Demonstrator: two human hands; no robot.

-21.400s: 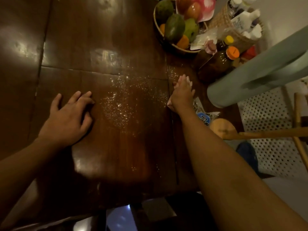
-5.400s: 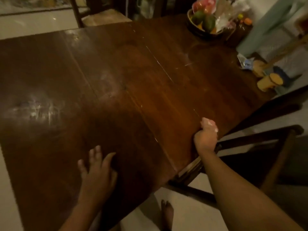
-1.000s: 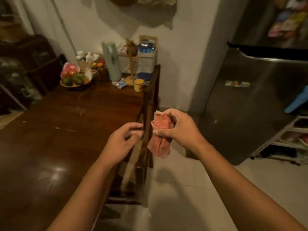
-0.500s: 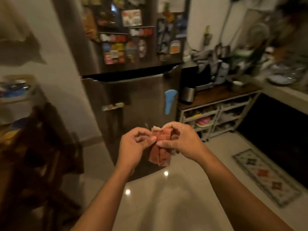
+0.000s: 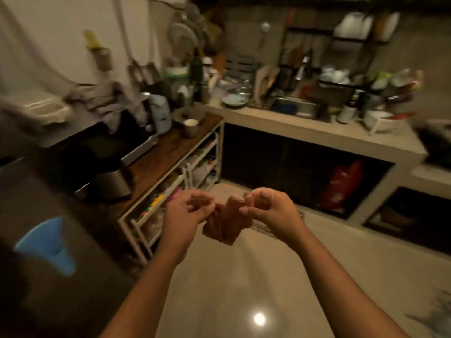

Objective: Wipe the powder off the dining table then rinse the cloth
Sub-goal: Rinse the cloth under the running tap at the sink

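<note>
Cloth (image 5: pixel 225 223), reddish and crumpled, hangs in the air between my two hands, above the floor (image 5: pixel 244 276) and well apart from the counter (image 5: pixel 317 129) ahead. My left hand (image 5: pixel 185 213) pinches its upper left edge with curled fingers. My right hand (image 5: pixel 271 211) grips the upper right bunch, fingers curled round it. I judge it light, limp and soft: it sags in folds and holds no shape, so the top corners are the place to pinch, not the drooping middle. Rinsing looks like the step in hand, at what seems to be a sink (image 5: pixel 296 106) set in the counter, though blur hides detail.
</note>
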